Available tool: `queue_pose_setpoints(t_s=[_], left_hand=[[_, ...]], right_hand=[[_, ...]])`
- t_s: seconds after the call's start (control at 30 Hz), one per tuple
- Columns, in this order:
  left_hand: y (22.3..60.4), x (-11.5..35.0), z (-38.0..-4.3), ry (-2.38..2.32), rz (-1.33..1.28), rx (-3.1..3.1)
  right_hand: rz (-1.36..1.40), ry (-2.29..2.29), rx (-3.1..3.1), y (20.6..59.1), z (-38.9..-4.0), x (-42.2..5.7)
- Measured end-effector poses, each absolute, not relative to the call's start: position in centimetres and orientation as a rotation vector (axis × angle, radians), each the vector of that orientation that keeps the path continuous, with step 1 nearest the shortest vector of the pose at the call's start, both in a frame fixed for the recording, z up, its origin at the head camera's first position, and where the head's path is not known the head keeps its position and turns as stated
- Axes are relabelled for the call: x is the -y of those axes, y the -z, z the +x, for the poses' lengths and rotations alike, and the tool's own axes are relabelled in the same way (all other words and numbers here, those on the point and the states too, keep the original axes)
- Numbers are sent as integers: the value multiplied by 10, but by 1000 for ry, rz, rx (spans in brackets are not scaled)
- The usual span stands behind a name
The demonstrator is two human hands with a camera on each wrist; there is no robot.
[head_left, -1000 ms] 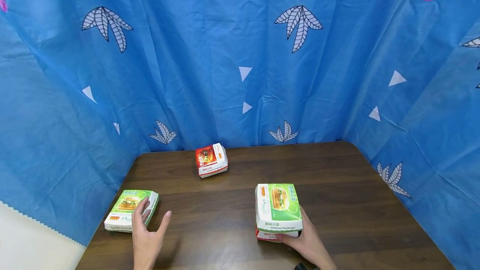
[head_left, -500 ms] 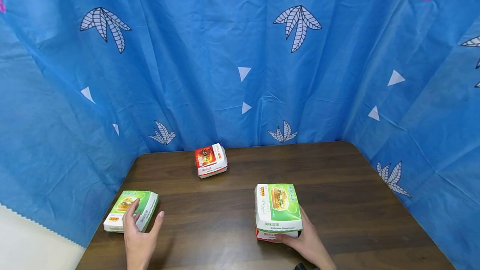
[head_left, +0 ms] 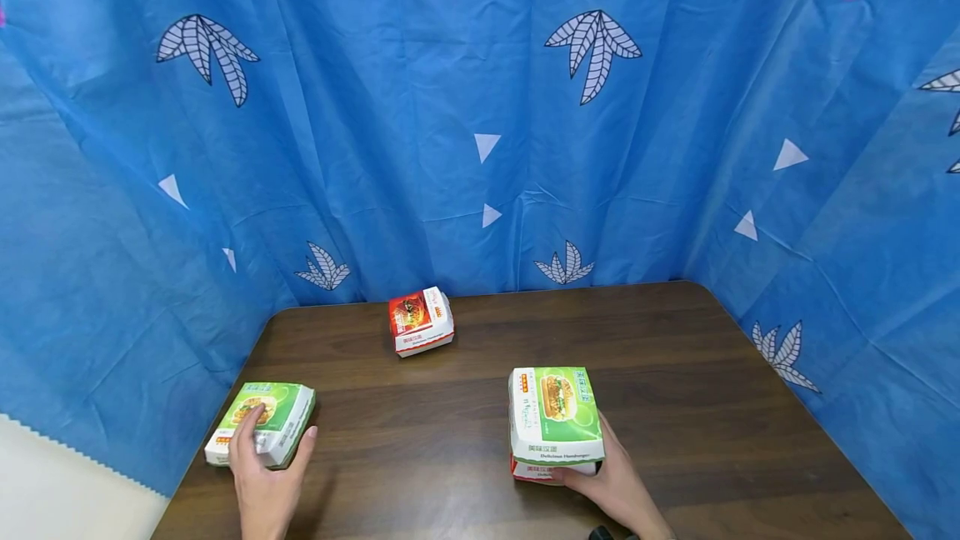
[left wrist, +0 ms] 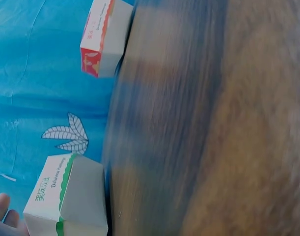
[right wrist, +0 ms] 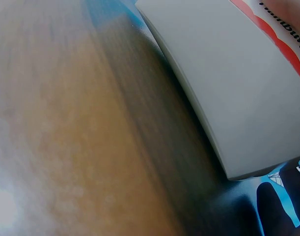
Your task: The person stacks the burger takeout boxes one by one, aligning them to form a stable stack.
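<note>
Positions are referenced to the lower box, as seen by the person. Nearest, a dark item sits at the right wrist, on the near side of the lower box and to its right; it is only partly in view. The right hand grips the lower box at its near right corner: the thumb lies against the near face, and the other fingers are hidden behind the right side. The left hand is well to the left of the lower box, with thumb and index finger spread apart. It is at the near right corner of the left box; whether it touches cannot be determined. The left box is green and white and rests on the table, left of the lower box. The upper box, also green and white, is stacked directly on the lower box. The far box, red and white, rests on the table beyond the lower box and to its left. The curtain, blue with leaf prints, hangs beyond the lower box, behind the table.
</note>
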State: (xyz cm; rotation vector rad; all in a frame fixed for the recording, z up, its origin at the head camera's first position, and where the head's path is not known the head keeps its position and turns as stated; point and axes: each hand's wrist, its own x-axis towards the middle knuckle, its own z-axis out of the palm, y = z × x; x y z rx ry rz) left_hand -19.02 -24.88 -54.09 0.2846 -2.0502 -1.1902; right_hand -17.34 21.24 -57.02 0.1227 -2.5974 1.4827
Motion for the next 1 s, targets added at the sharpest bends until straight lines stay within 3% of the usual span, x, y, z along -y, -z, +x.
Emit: queue_pose_setpoints(t_s=[1.0], left_hand=[[548,272,-188,1147,367,2007]], right_hand=[[110,-1509,2597,570,-174,-212]])
